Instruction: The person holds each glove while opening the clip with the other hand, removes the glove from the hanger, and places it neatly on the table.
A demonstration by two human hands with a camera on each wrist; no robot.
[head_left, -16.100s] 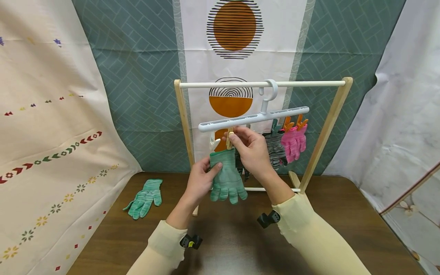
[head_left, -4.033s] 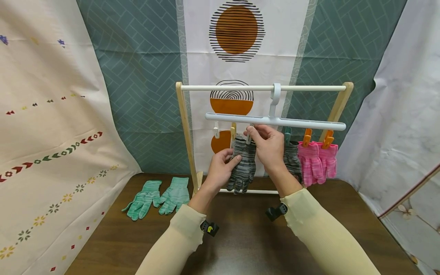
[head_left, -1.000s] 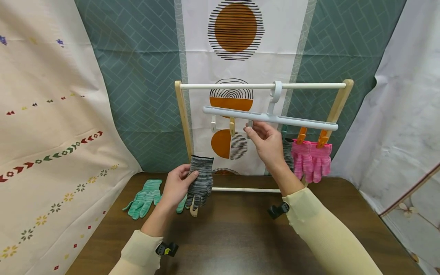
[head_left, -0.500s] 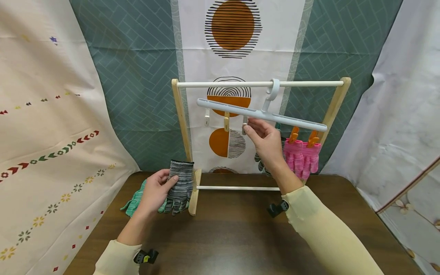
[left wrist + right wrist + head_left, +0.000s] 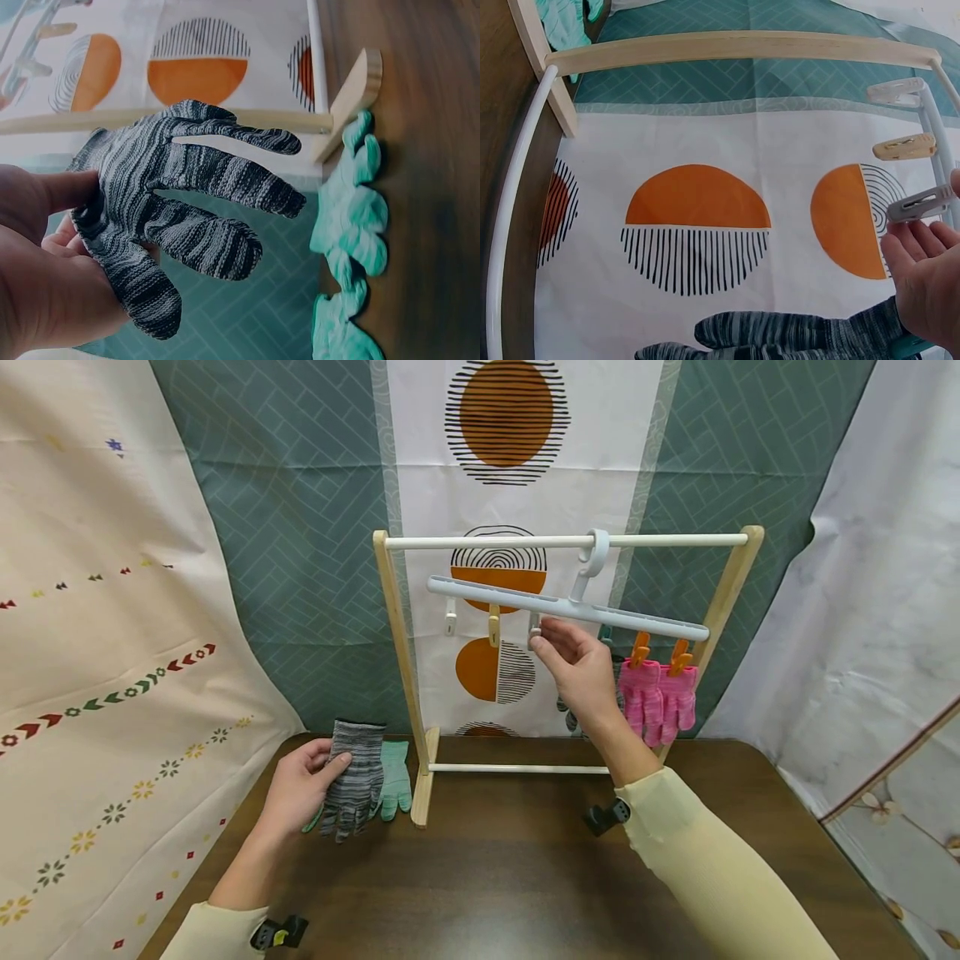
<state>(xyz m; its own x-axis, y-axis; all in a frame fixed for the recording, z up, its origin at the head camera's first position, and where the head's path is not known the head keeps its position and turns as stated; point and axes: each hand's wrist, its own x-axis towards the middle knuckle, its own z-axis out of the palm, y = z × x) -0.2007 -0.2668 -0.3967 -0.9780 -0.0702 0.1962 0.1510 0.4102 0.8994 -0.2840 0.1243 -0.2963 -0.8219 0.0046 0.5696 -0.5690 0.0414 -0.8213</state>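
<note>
Striped glove (image 5: 356, 774) hangs pinched in the left hand (image 5: 298, 781), lower left of frame; the right hand (image 5: 581, 677) pinches a grey clip (image 5: 534, 626) near centre.

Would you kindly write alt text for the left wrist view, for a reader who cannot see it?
A person's left hand grips a grey-and-black striped glove. Beyond it, two green gloves lie on a brown table near the foot of a wooden rack, with a printed cloth behind.

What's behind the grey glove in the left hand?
In the head view, part of a green glove shows at its right, a green sliver at lower left; the grey glove and left hand hide the rest.
</note>
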